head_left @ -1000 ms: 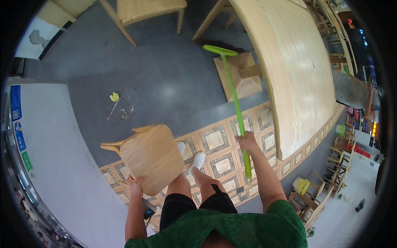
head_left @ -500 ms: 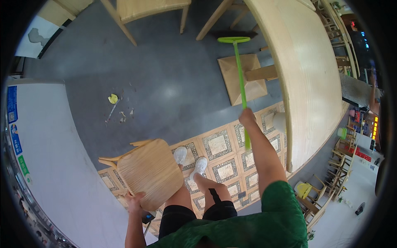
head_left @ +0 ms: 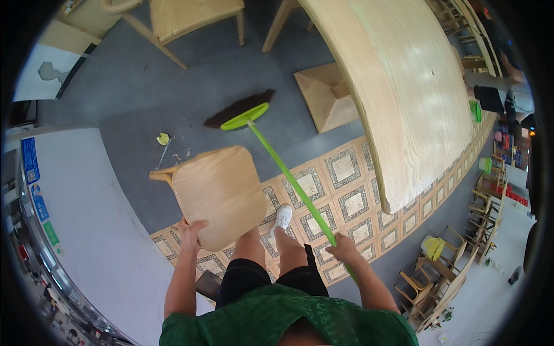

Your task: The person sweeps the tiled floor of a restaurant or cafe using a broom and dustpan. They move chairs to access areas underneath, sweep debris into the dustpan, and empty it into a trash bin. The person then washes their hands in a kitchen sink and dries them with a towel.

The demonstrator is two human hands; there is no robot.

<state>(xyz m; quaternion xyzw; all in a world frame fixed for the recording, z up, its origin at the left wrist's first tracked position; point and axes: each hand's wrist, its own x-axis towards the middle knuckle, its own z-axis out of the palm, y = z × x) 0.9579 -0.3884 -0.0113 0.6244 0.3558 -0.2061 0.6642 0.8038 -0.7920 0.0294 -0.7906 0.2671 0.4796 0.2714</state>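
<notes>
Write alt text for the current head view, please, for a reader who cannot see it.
A person's right hand grips a dark-bristled green broom over a grey floor; the left hand holds the edge of a wooden chair. Scattered litter lies beyond the chair, and a wooden table stands at the right.

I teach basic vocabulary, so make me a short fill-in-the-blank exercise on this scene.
1. The right hand grips a broom handle coloured ____.
2. The left hand holds a chair made of ____.
3. The person's one visible shoe is coloured ____.

Missing words: green; wood; white.
</notes>
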